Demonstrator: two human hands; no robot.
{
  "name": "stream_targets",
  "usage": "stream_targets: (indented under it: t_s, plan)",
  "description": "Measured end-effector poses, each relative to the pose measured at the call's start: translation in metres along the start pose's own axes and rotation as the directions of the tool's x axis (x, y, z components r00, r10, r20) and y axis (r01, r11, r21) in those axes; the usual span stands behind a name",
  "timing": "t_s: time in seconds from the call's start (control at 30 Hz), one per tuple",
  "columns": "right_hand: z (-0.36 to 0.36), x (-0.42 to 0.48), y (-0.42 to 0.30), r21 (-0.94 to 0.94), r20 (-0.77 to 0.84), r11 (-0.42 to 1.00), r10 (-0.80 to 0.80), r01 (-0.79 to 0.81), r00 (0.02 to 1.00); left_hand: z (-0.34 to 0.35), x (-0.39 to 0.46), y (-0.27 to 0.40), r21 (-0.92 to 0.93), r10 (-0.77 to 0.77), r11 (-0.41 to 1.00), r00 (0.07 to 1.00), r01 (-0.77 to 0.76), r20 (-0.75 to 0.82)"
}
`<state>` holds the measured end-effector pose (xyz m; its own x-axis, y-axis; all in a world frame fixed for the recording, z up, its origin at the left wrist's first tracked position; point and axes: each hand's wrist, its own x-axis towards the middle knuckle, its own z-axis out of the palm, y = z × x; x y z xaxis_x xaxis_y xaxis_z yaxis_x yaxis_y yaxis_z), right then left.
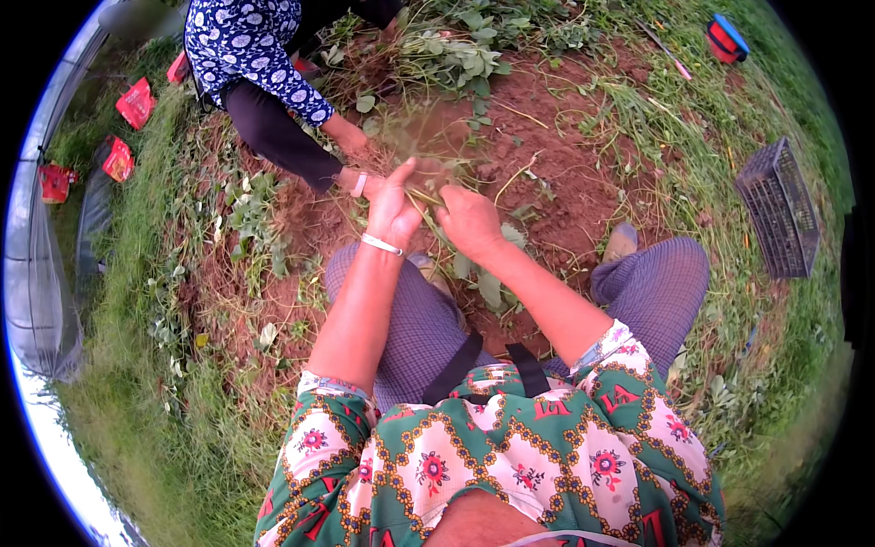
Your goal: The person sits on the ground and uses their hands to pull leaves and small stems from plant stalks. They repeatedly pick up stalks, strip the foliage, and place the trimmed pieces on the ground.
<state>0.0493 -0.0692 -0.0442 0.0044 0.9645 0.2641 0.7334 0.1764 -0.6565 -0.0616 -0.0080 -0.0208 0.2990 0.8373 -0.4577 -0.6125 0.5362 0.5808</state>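
My right hand [470,220] is closed around a bundle of green plant stems [425,197], just above the ground between my knees. My left hand [395,210] is beside it, with its palm turned towards the stems and its thumb raised apart; its fingertips are not distinct. The stem ends reach close to the left palm, where I cannot tell if they touch. Above both hands, thin roots or stalks and loose soil [437,133] are blurred. Broad green leaves [489,287] hang below my right wrist.
Opposite, a co-worker's hand [350,139] reaches into roots on the reddish soil [547,184]. Pulled leafy plants [472,58] lie ahead. At right are a black plastic crate [779,208], a blue-and-red container [727,39] and a pink-ended tool [673,58]. Red bags [135,102] lie left.
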Motion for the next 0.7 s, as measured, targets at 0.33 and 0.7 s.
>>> stream_targets:
  t_s: [0.33, 0.7]
  plan:
    - [-0.003, 0.007, -0.015, -0.048, -0.077, 0.998, -0.036, 0.032, 0.996, 0.022, -0.014, -0.005, 0.4, 0.067, 0.902, 0.968, -0.162, 0.24]
    - [0.006, -0.003, -0.037, 0.131, -0.054, 0.99, -0.039, 0.046, 0.998, 0.001, -0.009, 0.01, 0.202, 0.084, 0.976, 0.996, -0.081, -0.008]
